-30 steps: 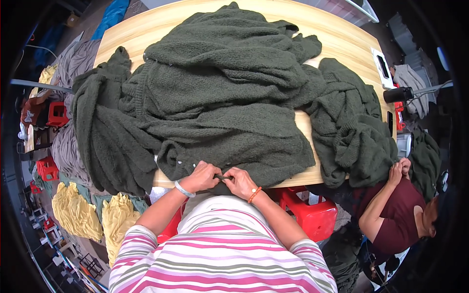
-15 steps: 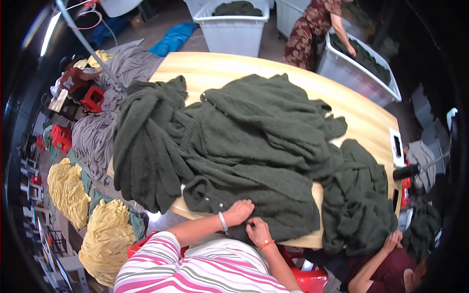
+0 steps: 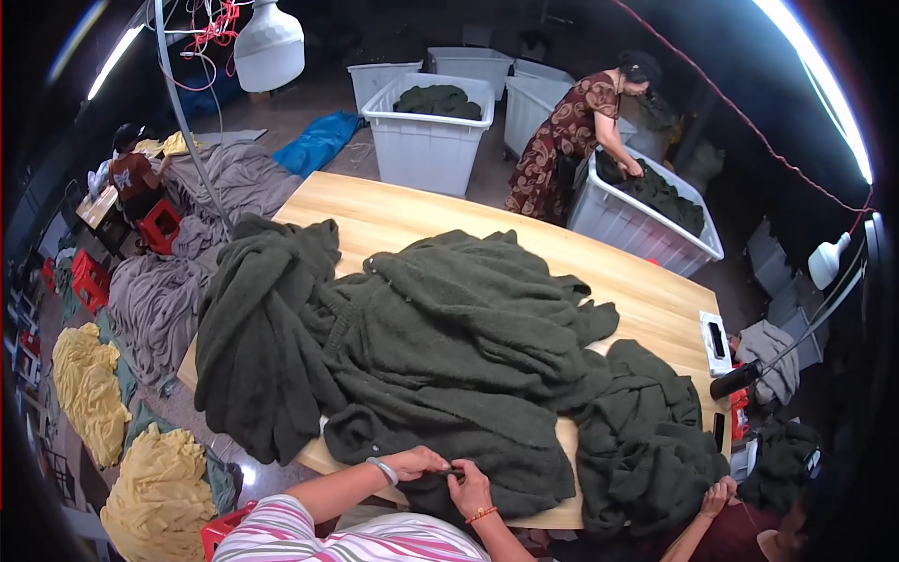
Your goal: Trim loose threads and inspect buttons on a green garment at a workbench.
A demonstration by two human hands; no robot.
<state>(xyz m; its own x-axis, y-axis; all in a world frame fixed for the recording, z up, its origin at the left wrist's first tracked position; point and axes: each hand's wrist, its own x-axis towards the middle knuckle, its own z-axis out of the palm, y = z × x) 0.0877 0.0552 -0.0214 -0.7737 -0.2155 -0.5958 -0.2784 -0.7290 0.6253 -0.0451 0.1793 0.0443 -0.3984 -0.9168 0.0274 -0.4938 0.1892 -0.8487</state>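
A heap of dark green knit garments (image 3: 449,347) covers much of the light wooden table (image 3: 646,272). Small pale dots, perhaps buttons, show on the near garment. At its near edge my left hand (image 3: 419,462), below a pale bangle, pinches a bit of the dark green fabric. Close beside it, my right hand (image 3: 470,491), with a red beaded bracelet at the wrist, grips the same edge, fingers bent. The fingertips of both hands almost meet, and what lies between them is small and partly hidden.
At the right, a co-worker's hand (image 3: 719,496) holds another dark green garment (image 3: 646,440). Across the table a person (image 3: 571,131) reaches into a white bin (image 3: 646,220) of dark cloth. Yellow cloth piles (image 3: 159,492) lie at left. A lamp (image 3: 269,47) hangs above.
The view has tilted up, showing more of the room beyond the table. My hands have drawn closer together at the garment's edge; the left, earlier lying on the cloth, now pinches it.
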